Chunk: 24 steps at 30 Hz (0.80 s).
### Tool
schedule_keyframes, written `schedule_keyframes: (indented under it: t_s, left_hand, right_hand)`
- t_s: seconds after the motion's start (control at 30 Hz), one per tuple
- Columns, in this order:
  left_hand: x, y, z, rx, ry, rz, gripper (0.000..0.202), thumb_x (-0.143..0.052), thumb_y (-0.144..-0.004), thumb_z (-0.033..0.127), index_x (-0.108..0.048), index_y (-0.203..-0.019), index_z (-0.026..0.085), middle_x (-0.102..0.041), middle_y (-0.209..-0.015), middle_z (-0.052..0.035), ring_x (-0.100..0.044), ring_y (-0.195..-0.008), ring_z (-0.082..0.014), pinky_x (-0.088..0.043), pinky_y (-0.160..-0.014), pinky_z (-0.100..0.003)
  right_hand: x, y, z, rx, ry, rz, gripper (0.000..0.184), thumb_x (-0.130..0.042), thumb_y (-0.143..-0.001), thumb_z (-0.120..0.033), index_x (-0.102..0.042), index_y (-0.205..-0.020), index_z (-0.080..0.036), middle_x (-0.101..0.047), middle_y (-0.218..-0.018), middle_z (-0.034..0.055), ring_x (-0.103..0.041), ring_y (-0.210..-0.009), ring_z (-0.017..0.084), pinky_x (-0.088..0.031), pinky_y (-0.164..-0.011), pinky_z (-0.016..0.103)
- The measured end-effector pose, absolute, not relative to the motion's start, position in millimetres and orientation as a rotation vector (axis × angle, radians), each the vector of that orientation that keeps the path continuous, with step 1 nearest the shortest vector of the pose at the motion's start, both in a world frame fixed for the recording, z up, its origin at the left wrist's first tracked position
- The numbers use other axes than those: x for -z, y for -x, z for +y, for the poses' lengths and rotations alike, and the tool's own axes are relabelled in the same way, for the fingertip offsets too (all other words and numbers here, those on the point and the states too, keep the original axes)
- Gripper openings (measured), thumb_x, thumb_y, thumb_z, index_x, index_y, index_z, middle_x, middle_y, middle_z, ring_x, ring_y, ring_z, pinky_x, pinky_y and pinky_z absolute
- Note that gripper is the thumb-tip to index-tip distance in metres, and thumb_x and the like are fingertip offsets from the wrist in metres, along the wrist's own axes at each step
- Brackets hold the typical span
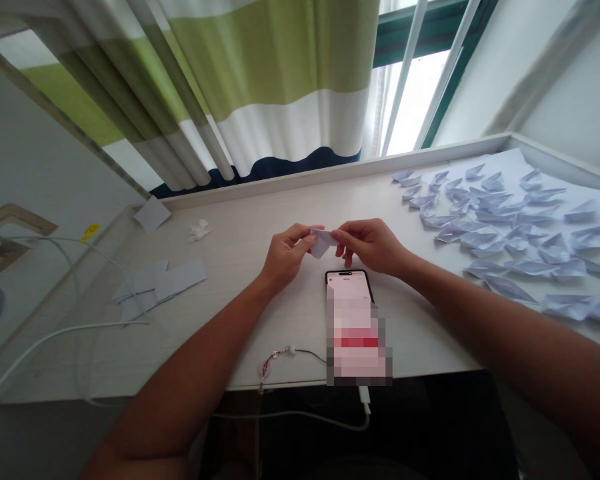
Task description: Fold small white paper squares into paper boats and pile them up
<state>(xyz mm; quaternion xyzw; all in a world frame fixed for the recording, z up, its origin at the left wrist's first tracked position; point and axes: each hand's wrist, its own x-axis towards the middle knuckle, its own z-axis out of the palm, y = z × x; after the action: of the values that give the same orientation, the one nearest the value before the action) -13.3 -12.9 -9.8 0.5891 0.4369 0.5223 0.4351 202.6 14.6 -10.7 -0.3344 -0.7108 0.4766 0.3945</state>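
White folded paper [321,243], thin and light, sits pinched between the left hand [285,257] and the right hand [373,245], the fingers [305,233] of both pressed against it from either side, just above a smartphone [349,280]. It should feel soft and flimsy and crease easily, so its folded edges look the firmest place to hold. On the pale wood-grain surface [240,217], origami paper boats [477,240] crowd the right, with loose paper strips [180,280] and a crumpled white scrap [199,231] to the left. A green, white and navy curtain [280,67] hangs beside the window.
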Motion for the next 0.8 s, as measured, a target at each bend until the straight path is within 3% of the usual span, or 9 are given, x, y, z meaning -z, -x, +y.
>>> schedule_keyframes:
  t_s: [0.2,0.33,0.43,0.53,0.7,0.8]
  left_hand:
    - [13.7,9.9,-10.3,-1.243,-1.247,0.961,0.036,-0.093,-0.079,0.049,-0.086,-0.096,0.018,-0.082,-0.094,-0.0075,-0.071,-0.088,-0.0192,-0.061,-0.086,-0.036]
    - [16.5,9.4,-9.8,-1.225,-1.195,1.057,0.043,-0.095,-0.075,0.056,-0.084,-0.091,0.017,-0.081,-0.089,-0.0067,-0.070,-0.081,-0.0183,-0.060,-0.076,-0.033]
    - [16.0,11.0,-9.6,-1.244,-1.217,1.157,0.040,-0.094,-0.077,0.054,-0.084,-0.087,0.017,-0.078,-0.081,-0.0047,-0.064,-0.070,-0.0149,-0.056,-0.065,-0.028]
    - [10.9,12.8,-10.3,-1.244,-1.250,1.180,0.033,-0.091,-0.080,0.049,-0.084,-0.085,0.017,-0.076,-0.076,-0.0039,-0.062,-0.067,-0.0148,-0.055,-0.060,-0.028]
    - [4.5,14.5,-11.4,-1.192,-1.187,1.114,0.030,-0.088,-0.081,0.047,-0.082,-0.084,0.017,-0.078,-0.085,-0.0067,-0.067,-0.072,-0.0173,-0.059,-0.060,-0.031]
    - [6.3,15.2,-11.3,-1.180,-1.164,1.064,0.037,-0.092,-0.080,0.047,-0.082,-0.099,0.016,-0.078,-0.085,-0.0061,-0.068,-0.071,-0.0164,-0.061,-0.065,-0.031]
  right_hand:
    - [12.5,-201.2,16.5,-1.332,0.837,-1.707,0.055,-0.075,-0.096,-0.069,-0.066,-0.071,-0.021,-0.070,-0.062,0.0034,-0.062,-0.047,0.013,-0.051,-0.051,0.032]
    - [19.5,-200.2,19.4,-1.378,0.870,-1.708,0.053,-0.077,-0.096,-0.065,-0.066,-0.070,-0.021,-0.069,-0.062,0.0040,-0.064,-0.051,0.015,-0.054,-0.055,0.033]
    - [21.2,-198.9,18.0,-1.308,0.886,-1.730,0.037,-0.083,-0.093,-0.055,-0.077,-0.094,-0.019,-0.076,-0.083,0.0058,-0.071,-0.061,0.017,-0.059,-0.058,0.035]
    - [16.9,-200.3,14.8,-1.119,0.822,-1.821,0.036,-0.083,-0.094,-0.045,-0.080,-0.123,-0.024,-0.078,-0.112,0.0082,-0.075,-0.079,0.020,-0.067,-0.070,0.039]
    - [8.0,-206.1,12.5,-1.022,0.659,-2.024,0.027,-0.087,-0.090,-0.041,-0.088,-0.114,-0.028,-0.078,-0.116,0.0075,-0.074,-0.096,0.023,-0.069,-0.073,0.036]
    - [7.4,-207.3,13.2,-1.009,0.634,-2.034,0.028,-0.087,-0.091,-0.040,-0.089,-0.115,-0.028,-0.079,-0.116,0.0078,-0.075,-0.096,0.023,-0.069,-0.075,0.037]
